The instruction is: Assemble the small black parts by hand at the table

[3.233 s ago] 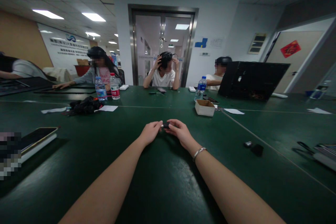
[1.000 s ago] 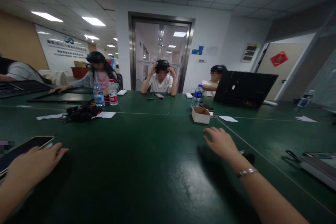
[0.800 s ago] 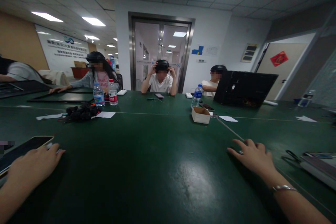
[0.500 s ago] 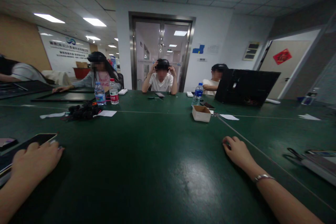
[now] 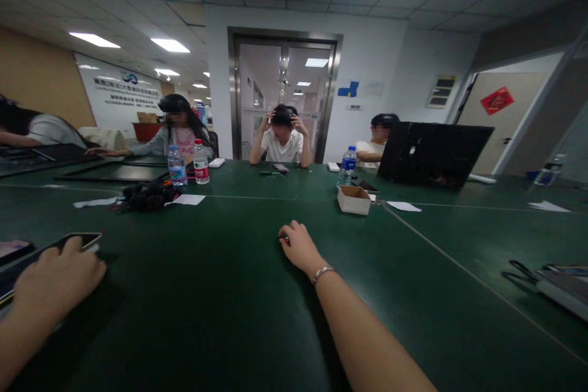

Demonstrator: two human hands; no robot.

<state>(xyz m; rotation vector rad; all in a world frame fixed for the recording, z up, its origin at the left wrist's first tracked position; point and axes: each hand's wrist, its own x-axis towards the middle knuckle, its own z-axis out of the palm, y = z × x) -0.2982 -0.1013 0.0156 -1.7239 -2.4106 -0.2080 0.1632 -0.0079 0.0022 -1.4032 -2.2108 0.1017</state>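
At the left, my left hand (image 5: pixel 60 278) rests over the near edge of a flat dark device (image 5: pixel 13 275) with a pale rim. Its fingers are curled, and a whitish edge shows under them; what they hold is hidden. My right hand (image 5: pixel 301 246), with a silver bracelet (image 5: pixel 323 272) at the wrist, is low over the middle of the green table (image 5: pixel 206 294). Its fingers are closed around a small dark thing, mostly covered and too small to name. The nearest object to it is an open cardboard box (image 5: pixel 353 201), farther back and to the right.
Bottles (image 5: pixel 177 166) and a heap of black gear (image 5: pixel 146 196) stand left of centre. Another bottle (image 5: pixel 346 166) is behind the box. A black monitor (image 5: pixel 434 153) stands back right, and a grey pouch (image 5: pixel 563 288) lies at the right edge. Several people sit around the table.
My right hand has swept left across the table, from the right side to the middle, still closed. My left hand has shifted slightly on the device. The view has moved a little.
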